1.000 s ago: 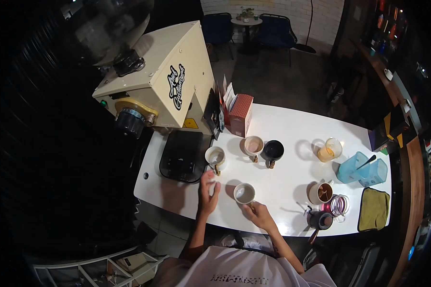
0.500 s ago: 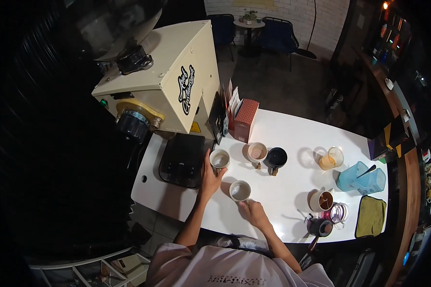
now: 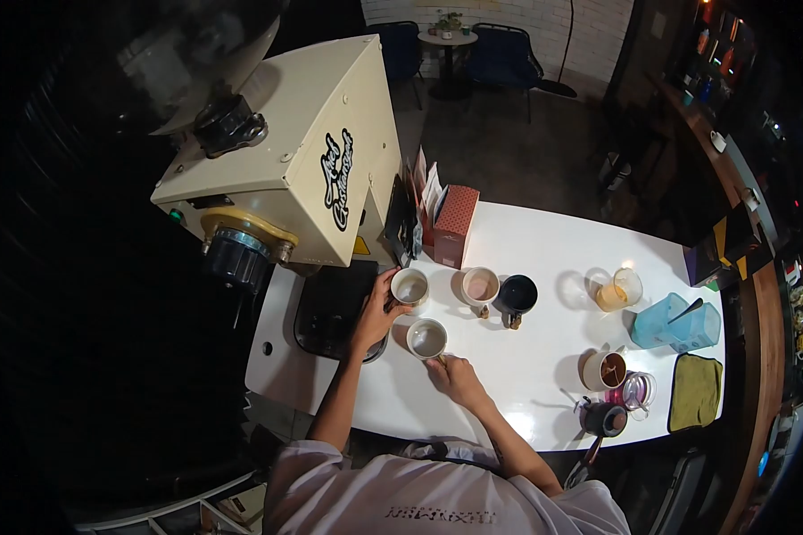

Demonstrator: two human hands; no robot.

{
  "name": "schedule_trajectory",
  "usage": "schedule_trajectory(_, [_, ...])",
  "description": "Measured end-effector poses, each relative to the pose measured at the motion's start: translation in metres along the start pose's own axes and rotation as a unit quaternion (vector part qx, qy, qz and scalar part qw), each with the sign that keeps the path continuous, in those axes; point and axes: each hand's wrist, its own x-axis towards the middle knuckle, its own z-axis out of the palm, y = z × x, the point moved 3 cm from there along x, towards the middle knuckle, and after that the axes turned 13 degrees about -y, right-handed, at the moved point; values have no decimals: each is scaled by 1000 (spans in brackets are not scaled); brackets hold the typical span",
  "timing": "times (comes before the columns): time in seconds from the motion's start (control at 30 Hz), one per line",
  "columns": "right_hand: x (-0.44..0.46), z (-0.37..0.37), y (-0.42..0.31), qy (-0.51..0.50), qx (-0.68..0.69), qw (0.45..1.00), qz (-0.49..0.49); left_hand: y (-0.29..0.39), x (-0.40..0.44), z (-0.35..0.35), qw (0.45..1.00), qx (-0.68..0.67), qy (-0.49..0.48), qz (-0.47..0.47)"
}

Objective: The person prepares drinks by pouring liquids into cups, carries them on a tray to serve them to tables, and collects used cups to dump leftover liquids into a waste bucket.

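Centrally, the white table [image 3: 526, 357] carries two pale mugs: the left hand [image 3: 379, 308] curls partly open fingers around the upper mug [image 3: 410, 287], while the right hand [image 3: 458, 379] pinches the handle of the lower mug [image 3: 426, 339] (fingers bunched, details unclear).

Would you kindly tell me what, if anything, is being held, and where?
The right hand holds the nearer pale cup by its handle; the left hand holds the farther pale cup around its side.
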Motion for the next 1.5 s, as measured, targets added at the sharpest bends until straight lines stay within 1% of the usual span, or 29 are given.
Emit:
schedule_trajectory(0.03, [3, 2, -1, -5, 6, 1000, -3, 4, 0, -2, 1000, 0, -3, 0])
schedule_trajectory(0.1, [9, 3, -5, -4, 13, 1000, -11, 13, -1, -5, 999, -41, -15, -27])
schedule_trajectory(0.23, [18, 5, -8, -1, 21, 999, -33, 11, -1, -10, 998, -51, -25, -27])
schedule_trajectory(0.3, [24, 8, -7, 2, 23, 999, -40, 14, -1, -13, 999, -8, -21, -33])
schedule_trajectory(0.33, [25, 9, -7, 4, 24, 998, -50, 10, -2, -13, 999, -9, -24, -33])
schedule_trajectory(0.4, [28, 10, -6, -3, 26, 999, -37, 3, -5, -14, 998, -62, 9, -26])
schedule_trajectory(0.43, [29, 11, -6, -11, 28, 999, -25, 2, -8, -14, 998, -63, 7, -25])
schedule_trajectory(0.5, [31, 10, -8, -13, 28, 999, -22, 3, -16, -19, 998, -38, 43, -27])
schedule_trajectory(0.57, [32, 10, -7, -16, 27, 999, -19, 7, -24, -20, 997, -59, 36, -26])
schedule_trajectory(0.67, [35, 10, -6, -26, 27, 999, -22, 18, -37, -19, 994, -82, 53, -40])
schedule_trajectory(0.77, [35, 10, -8, -26, 26, 999, -16, 28, -47, -12, 996, -69, 44, -32])
schedule_trajectory(0.83, [38, 11, -7, -27, 15, 999, -21, 31, -49, -5, 999, -33, 18, -22])
schedule_trajectory(0.87, [39, 12, -6, -27, 14, 999, -22, 27, -49, -4, 999, -24, 16, -36])
schedule_trajectory(0.93, [41, 12, -9, -26, 19, 999, -10, 33, -49, 0, 999, -11, 22, -26])
schedule_trajectory(1.07, [47, 16, 0, -27, 22, 999, -28, 30, -49, 7, 999, 25, 36, 1])
schedule_trajectory(1.17, [47, 14, -2, -10, 23, 999, -42, 35, -49, 10, 999, 4, 39, -6])
schedule_trajectory(1.23, [42, 7, -10, -26, 20, 999, -2, 34, -50, 10, 999, 13, 43, -6])
schedule_trajectory(1.27, [37, 2, -14, -23, 20, 1000, -1, 34, -50, 10, 999, 22, 49, -8])
schedule_trajectory(1.3, [30, -5, -18, -13, 43, 999, -7, 36, -51, 11, 999, 21, 47, -7])
schedule_trajectory(1.37, [18, -18, -14, -1, 66, 998, -13, 41, -53, 10, 995, 70, 67, 2])
schedule_trajectory(1.4, [10, -27, -8, 51, 51, 997, -13, 50, -53, 11, 995, 70, 65, 4])
schedule_trajectory(1.47, [-7, -47, 11, 141, 40, 989, -27, 74, -55, 11, 975, 179, 124, 42])
schedule_trajectory(1.5, [-13, -57, 25, 180, 44, 982, -41, 72, -55, 17, 976, 177, 121, 45])
